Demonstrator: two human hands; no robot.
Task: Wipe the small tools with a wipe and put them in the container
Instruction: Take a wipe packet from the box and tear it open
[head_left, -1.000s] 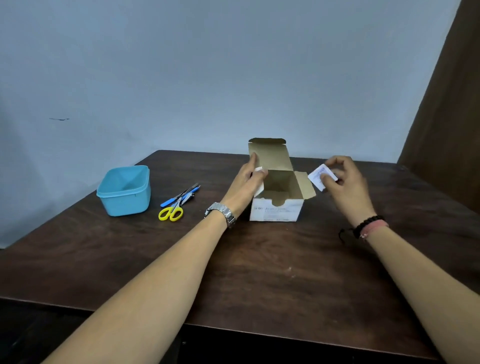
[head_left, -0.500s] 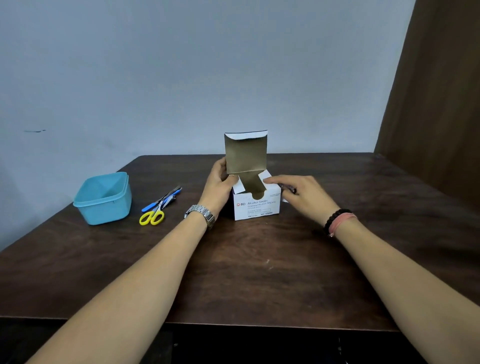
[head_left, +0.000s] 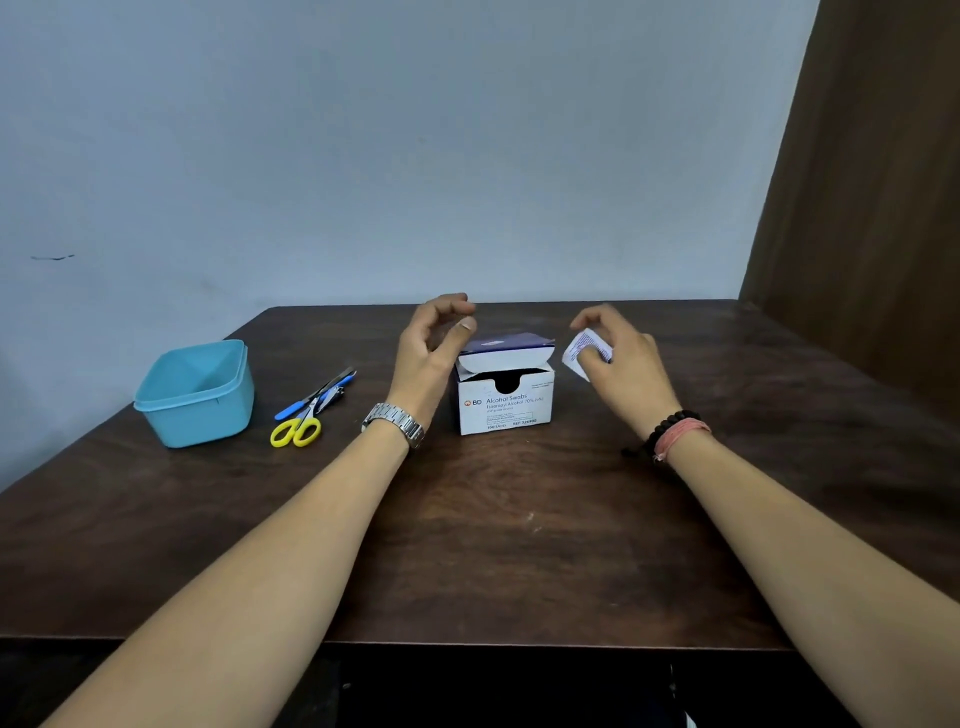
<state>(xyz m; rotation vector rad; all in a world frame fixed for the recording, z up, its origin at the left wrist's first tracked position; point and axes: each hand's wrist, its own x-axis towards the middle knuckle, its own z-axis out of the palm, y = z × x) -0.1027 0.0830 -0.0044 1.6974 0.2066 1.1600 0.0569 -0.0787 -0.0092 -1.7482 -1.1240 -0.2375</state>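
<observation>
Dark wooden surface (head_left: 519, 545): swab box (head_left: 506, 397) mid-table; right hand (head_left: 618, 358) pinches a wipe packet (head_left: 584, 351); left hand (head_left: 434, 348) loosely curled, empty, beside the box lid.

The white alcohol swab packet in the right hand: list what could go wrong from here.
1. The white alcohol swab packet is only pinched at one edge by the right hand, so it might slip during tearing.
2. The white cardboard swab box has its lid folded over but untucked, close by the left hand; a bump could reopen it.
3. The yellow-handled scissors overlap the blue-handled tools, so lifting one may drag another.
</observation>
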